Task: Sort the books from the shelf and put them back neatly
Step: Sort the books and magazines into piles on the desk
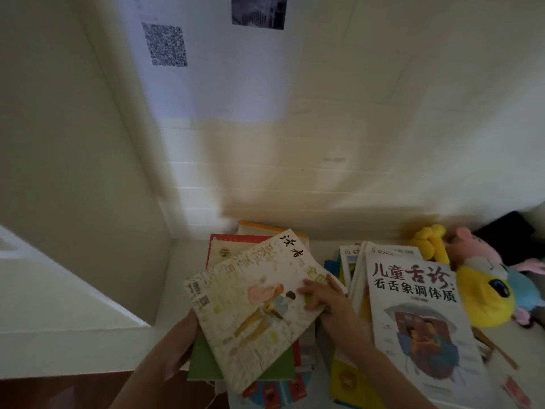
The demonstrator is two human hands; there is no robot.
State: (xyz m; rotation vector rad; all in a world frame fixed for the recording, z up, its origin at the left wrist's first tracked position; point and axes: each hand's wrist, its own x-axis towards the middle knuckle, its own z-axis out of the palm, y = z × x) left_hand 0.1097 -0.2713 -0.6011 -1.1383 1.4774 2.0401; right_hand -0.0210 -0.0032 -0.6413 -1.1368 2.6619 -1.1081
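Note:
A pale illustrated magazine (253, 308) lies tilted on top of a loose pile of books on the white shelf surface (182, 278). My right hand (321, 296) grips its right edge, fingers curled over the cover. My left hand (180, 346) holds the left side of the pile, against a green book (203, 364) beneath the magazine. A red-edged book (224, 246) and an orange-edged one (265, 227) stick out behind. To the right, a second stack is topped by a white book with large red and black Chinese title (418, 314).
Plush toys, a yellow one (483, 296) and a pink one (474, 246), lie at the right against the wall. A white side panel (73, 172) closes the left. A sheet with a QR code (165, 44) hangs on the back wall.

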